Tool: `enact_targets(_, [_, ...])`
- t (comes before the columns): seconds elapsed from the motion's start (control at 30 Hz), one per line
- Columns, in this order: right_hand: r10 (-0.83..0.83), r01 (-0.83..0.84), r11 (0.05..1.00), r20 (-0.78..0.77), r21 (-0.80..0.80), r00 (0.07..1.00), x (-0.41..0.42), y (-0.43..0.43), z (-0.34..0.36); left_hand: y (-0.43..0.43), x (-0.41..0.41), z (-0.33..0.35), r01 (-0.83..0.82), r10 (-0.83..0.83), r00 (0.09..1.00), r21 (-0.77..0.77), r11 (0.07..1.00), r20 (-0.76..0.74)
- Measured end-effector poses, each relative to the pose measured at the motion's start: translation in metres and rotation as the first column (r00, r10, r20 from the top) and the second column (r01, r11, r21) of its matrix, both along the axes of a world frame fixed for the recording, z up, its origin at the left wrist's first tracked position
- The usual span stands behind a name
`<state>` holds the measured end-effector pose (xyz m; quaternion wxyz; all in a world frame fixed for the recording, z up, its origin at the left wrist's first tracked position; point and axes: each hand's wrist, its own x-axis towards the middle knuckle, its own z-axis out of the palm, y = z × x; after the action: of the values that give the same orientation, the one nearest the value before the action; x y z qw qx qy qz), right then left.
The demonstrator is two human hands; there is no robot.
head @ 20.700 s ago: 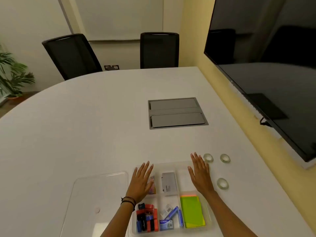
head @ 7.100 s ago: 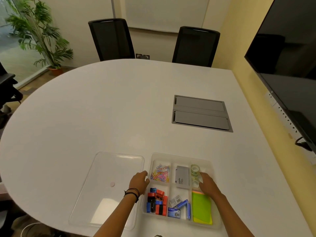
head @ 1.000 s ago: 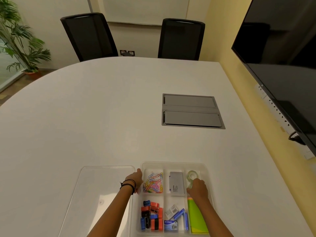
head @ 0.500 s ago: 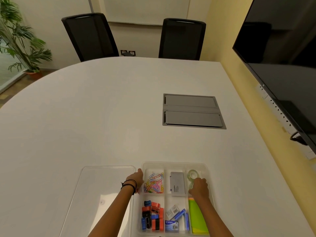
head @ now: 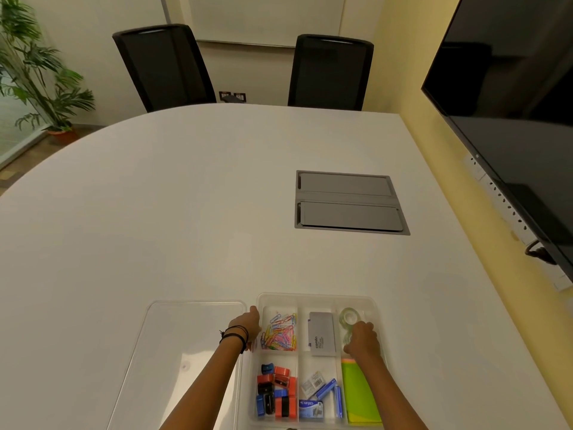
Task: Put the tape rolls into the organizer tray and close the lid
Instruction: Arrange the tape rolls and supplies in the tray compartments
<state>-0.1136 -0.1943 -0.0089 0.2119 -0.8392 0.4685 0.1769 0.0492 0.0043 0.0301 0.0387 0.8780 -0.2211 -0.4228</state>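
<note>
The clear organizer tray point(head: 316, 297) sits at the near table edge. Its far right compartment holds clear tape rolls point(head: 349, 317). One lies flat at the back, and another shows partly under my fingers. My right hand point(head: 362, 339) rests in that compartment with its fingers curled over the tape rolls. My left hand point(head: 246, 327) holds the tray's left wall, with a black band on its wrist. The clear lid point(head: 183, 342) lies flat on the table just left of the tray.
Other compartments hold coloured paper clips point(head: 279, 332), a grey box point(head: 322, 333), red, blue and black sharpeners point(head: 276, 389), staple boxes point(head: 319, 395) and green sticky notes point(head: 361, 392). A grey cable hatch point(head: 348, 202) lies further back. A wall screen point(head: 514, 119) hangs at right.
Both hands stay almost where they were over the last second. My right hand has shifted slightly within the tape compartment. All three tape rolls left the table since the earliest frame.
</note>
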Motion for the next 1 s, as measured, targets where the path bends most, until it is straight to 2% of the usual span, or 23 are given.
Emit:
enact_targets(0.33, [-0.016, 0.016, 1.0, -0.001, 0.017, 1.0, 0.001, 0.001, 0.007, 0.001, 0.0, -0.003, -0.004, 0.004, 1.0, -0.01, 1.0, 0.011])
enact_targets(0.63, [0.017, -0.015, 0.995, -0.016, 0.099, 1.0, -0.002, -0.004, 0.011, 0.001, 0.001, -0.007, -0.017, 0.017, 1.0, -0.017, 1.0, 0.004])
enact_targets(1.0, [0.045, -0.045, 0.996, -0.001, 0.078, 0.999, -0.008, -0.003, 0.017, 0.001, 0.001, -0.011, -0.024, 0.024, 1.0, -0.015, 1.0, 0.002])
